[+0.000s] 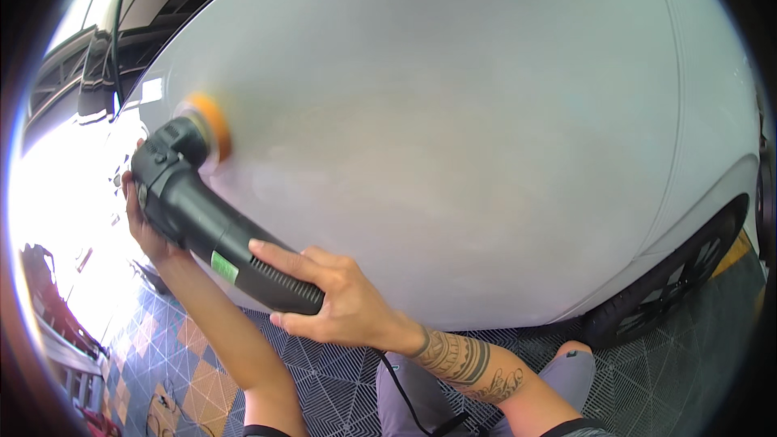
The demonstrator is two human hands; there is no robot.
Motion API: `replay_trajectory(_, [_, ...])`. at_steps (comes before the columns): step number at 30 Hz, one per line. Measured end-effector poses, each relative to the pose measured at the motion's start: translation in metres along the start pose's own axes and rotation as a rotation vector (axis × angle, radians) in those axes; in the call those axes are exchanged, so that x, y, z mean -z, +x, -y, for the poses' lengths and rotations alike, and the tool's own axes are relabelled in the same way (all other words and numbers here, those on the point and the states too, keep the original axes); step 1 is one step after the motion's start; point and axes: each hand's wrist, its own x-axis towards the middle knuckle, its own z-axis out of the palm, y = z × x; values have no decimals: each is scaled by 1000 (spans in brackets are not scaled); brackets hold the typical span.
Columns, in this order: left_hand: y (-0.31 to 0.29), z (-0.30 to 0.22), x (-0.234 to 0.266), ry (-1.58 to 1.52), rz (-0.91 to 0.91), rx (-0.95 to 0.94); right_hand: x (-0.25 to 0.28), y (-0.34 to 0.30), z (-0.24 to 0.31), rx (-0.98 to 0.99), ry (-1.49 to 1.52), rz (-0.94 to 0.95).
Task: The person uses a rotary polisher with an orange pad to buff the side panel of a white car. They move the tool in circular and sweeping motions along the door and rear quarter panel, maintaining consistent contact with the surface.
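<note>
A black car polisher [214, 214] with an orange foam pad [212, 125] is held slantwise in both my hands. Its pad meets the left part of a glossy pale grey car panel [453, 137]; the pad's rim looks blurred. My left hand [146, 222] cups the tool's head from beneath and behind, most of its fingers hidden by the body. Around the rear end of the polisher wraps my right hand [328, 295], its index finger lying along the vented housing. A black power cord [396, 380] hangs below my right wrist and runs past my leg.
At the right is a dark wheel [672, 283] under the car's arch. Black and tan tiles form the floor [324, 372]. Bright light fills the left side, where a reddish object [61, 299] stands. Thin cables [166, 405] lie on the floor at lower left.
</note>
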Motion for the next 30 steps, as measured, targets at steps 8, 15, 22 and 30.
replay_trajectory(8, [-65,57,-133,19,445,-36,99,-104,2,139,-13,-187])
replay_trajectory(15, [-116,126,-337,136,878,-209,205,-221,17,122,366,-648])
replay_trajectory(22, [-186,154,-494,150,604,-353,279,-264,34,187,606,-744])
replay_trajectory(30, [-192,134,-399,202,633,-210,202,-262,15,-80,529,-842])
